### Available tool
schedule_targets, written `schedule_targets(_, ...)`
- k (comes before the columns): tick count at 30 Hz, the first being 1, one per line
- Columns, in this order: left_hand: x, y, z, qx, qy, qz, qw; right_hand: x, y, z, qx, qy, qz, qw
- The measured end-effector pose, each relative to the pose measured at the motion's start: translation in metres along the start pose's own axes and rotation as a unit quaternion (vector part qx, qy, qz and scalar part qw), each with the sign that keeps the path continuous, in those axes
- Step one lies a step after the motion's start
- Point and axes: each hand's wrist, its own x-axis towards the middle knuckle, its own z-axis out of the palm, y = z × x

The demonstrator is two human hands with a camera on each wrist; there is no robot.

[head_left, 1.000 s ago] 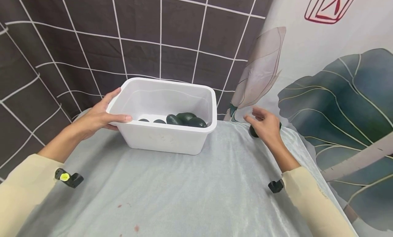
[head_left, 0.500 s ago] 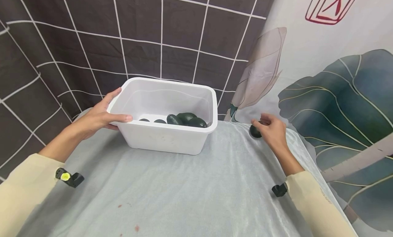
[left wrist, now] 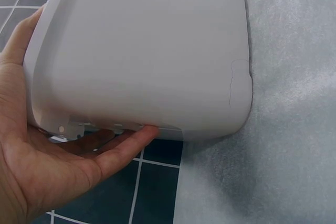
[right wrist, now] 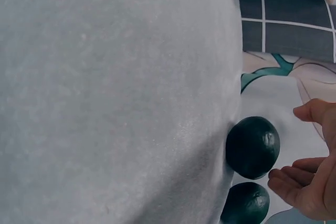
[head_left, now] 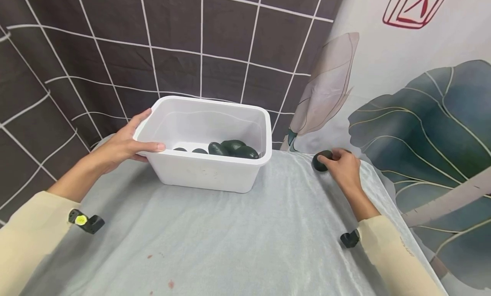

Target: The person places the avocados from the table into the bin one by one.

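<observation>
Near the far right of the table, a dark green avocado lies on the cloth. My right hand is just over it in the head view, the thumb overlapping it. From the right wrist, thumb and fingers are spread apart, fingertips close by the avocado. A second avocado lies beside it, mostly hidden by the hand in the head view. My left hand grips the left end of a white plastic bin, thumb over the rim and fingers under it along the end wall.
Several avocados lie inside the bin, partly hidden by its front wall. A pale grey cloth covers the table. Dark gridded fabric hangs close behind the bin, and a leaf-print curtain hangs along the right side.
My right hand has shifted to the right and come down at the avocado, which now shows more to the left of the hand. The left hand and the bin have stayed put.
</observation>
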Motion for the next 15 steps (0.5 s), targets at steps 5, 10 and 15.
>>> schedule_targets(5,-0.0003,0.0001,0.0002,-0.002,0.0,-0.002,1.0,0.0019,0.0033,0.0009,-0.016,-0.022,0.015,0.9995)
schedule_targets(10,-0.0001,0.0007,0.0003,-0.005,-0.001,-0.001,1.0,0.0029,0.0064,0.0042,-0.04,-0.028,0.007,0.9988)
schedule_targets(15,0.0006,0.0008,0.0002,-0.008,-0.003,-0.001,1.0,0.0016,0.0069,0.0091,-0.064,-0.03,-0.016,0.9973)
